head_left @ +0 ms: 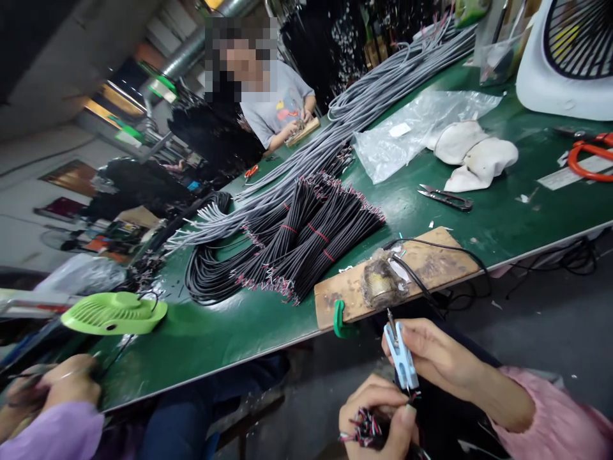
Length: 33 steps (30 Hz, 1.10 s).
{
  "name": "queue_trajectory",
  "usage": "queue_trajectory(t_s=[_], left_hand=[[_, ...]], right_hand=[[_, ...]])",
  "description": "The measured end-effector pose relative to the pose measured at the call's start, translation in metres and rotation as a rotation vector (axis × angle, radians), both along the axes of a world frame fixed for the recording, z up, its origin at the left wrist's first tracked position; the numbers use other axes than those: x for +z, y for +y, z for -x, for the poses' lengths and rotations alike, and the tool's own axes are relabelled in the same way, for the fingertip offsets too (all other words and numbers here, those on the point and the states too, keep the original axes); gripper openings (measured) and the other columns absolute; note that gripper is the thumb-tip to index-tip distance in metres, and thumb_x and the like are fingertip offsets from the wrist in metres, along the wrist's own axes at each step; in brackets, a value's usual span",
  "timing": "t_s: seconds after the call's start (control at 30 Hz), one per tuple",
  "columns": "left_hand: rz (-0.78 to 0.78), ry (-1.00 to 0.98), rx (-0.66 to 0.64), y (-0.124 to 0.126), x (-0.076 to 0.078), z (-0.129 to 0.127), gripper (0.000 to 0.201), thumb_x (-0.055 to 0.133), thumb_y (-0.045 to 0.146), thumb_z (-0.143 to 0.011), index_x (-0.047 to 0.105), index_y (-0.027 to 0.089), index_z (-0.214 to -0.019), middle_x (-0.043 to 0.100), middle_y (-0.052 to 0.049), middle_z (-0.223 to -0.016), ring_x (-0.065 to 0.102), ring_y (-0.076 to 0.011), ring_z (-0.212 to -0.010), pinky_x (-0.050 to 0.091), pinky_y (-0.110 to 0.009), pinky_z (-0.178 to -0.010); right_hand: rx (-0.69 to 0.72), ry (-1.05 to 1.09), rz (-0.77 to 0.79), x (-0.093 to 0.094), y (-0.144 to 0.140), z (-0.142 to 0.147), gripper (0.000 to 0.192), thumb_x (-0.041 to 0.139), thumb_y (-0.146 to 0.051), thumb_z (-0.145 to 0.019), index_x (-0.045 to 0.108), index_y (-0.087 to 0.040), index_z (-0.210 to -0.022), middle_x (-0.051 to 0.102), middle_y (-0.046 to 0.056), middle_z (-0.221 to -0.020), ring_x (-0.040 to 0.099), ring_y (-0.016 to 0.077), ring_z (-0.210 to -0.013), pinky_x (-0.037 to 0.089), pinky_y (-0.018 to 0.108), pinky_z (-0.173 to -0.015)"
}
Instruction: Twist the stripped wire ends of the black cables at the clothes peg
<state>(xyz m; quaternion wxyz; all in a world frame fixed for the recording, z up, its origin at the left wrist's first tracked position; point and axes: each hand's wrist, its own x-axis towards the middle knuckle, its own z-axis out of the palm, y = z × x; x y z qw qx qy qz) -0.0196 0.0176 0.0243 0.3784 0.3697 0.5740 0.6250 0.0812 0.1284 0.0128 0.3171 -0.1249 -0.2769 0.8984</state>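
At the bottom of the frame the right hand point(440, 358) is closed around a small light-blue tool point(402, 359), a clip-like cutter or stripper, with its metal tip pointing up toward the table edge. The fingers hold it like a pen, probably so the tip can meet 1 wire end at a time. Just below, the left hand point(376, 418) is clamped on a bundle of wires point(361, 429) with red, white and black ends; the ends fan out to the left of the thumb, so they stay together and easy to reach. Both hands are below the green table point(230, 332), near the lap.

On the table edge just above them, a wooden board point(431, 262) is fixed with a green clamp point(339, 319), and it carries a brownish lump with a black cable point(431, 287) running over it. Near the middle of the frame lie black wire bundles point(306, 243) tied with red bands, and long grey cables point(364, 102) run to the upper right. Small snips point(445, 198) lie to the right of them, beside a white cloth point(474, 156) and a clear plastic bag point(412, 131).

At the lower left a person's hands point(57, 383) in a purple sleeve work near a green fan point(115, 313). Another person sits at the far side, upper middle.
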Motion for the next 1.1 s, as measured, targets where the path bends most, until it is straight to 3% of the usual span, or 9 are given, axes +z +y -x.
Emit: queue_trajectory(t_s=[0.2,0.37,0.53,0.67,0.77,0.87,1.1], left_hand=[[0.007,-0.162,0.042,0.006,-0.009,-0.009,0.018,0.081,0.037,-0.073,0.073,0.020,-0.071,0.064,0.002,-0.063,0.046,-0.0020,-0.029,0.028,-0.015,-0.030],[0.001,-0.140,0.075,0.005,-0.010,-0.014,0.021,0.081,0.039,-0.072,0.073,0.021,-0.067,0.060,0.003,-0.061,0.044,-0.0007,-0.029,0.023,-0.016,-0.030],[0.085,-0.092,0.115,-0.005,-0.015,-0.014,0.028,0.081,0.042,-0.070,0.069,0.018,-0.059,0.055,0.004,-0.051,0.044,-0.0036,-0.032,0.031,-0.017,-0.034],[0.314,-0.042,0.226,-0.014,-0.023,-0.017,0.033,0.083,0.044,-0.066,0.065,0.018,-0.056,0.062,0.000,-0.052,0.062,-0.0166,-0.051,0.054,-0.027,-0.053],[0.379,-0.030,0.328,-0.016,-0.025,-0.022,0.034,0.089,0.041,-0.054,0.067,0.018,-0.067,0.070,-0.003,-0.062,0.068,-0.0218,-0.060,0.057,-0.032,-0.063],[0.396,-0.014,0.374,-0.015,-0.023,-0.026,0.040,0.092,0.034,-0.049,0.069,0.016,-0.076,0.073,-0.003,-0.067,0.069,-0.0221,-0.062,0.057,-0.032,-0.065],[0.223,-0.041,0.156,-0.013,-0.017,-0.018,0.036,0.080,0.048,-0.068,0.069,0.015,-0.059,0.063,-0.002,-0.057,0.055,-0.0136,-0.050,0.046,-0.024,-0.048]], right_hand=[[0.086,0.054,0.083,-0.004,-0.003,0.000,0.049,0.064,-0.058,-0.084,0.069,-0.009,-0.079,0.057,0.003,-0.067,0.048,0.0106,-0.058,0.036,0.023,-0.055],[0.009,-0.017,0.112,-0.022,-0.004,-0.009,0.047,0.061,-0.057,-0.086,0.070,-0.011,-0.080,0.053,0.001,-0.067,0.042,0.0100,-0.061,0.033,0.022,-0.056],[-0.083,-0.315,-0.254,-0.027,-0.007,-0.031,0.029,0.064,-0.042,-0.089,0.069,-0.014,-0.088,0.060,0.003,-0.078,0.051,0.0141,-0.072,0.038,0.027,-0.067],[-0.185,-0.488,-0.640,-0.010,-0.016,-0.040,0.020,0.067,-0.029,-0.088,0.068,-0.016,-0.073,0.062,0.002,-0.073,0.053,0.0173,-0.075,0.039,0.031,-0.073],[-0.213,-0.504,-0.876,0.003,-0.026,-0.039,0.006,0.069,-0.022,-0.085,0.071,-0.017,-0.081,0.065,0.003,-0.074,0.053,0.0194,-0.077,0.039,0.033,-0.074],[-0.228,-0.543,-0.975,0.007,-0.030,-0.037,0.010,0.061,-0.018,-0.089,0.069,-0.018,-0.083,0.065,0.004,-0.075,0.053,0.0199,-0.076,0.040,0.034,-0.075],[-0.146,-0.573,-0.895,0.000,-0.025,-0.037,0.020,0.045,-0.022,-0.098,0.055,-0.020,-0.081,0.059,0.004,-0.081,0.054,0.0198,-0.079,0.041,0.033,-0.080]])
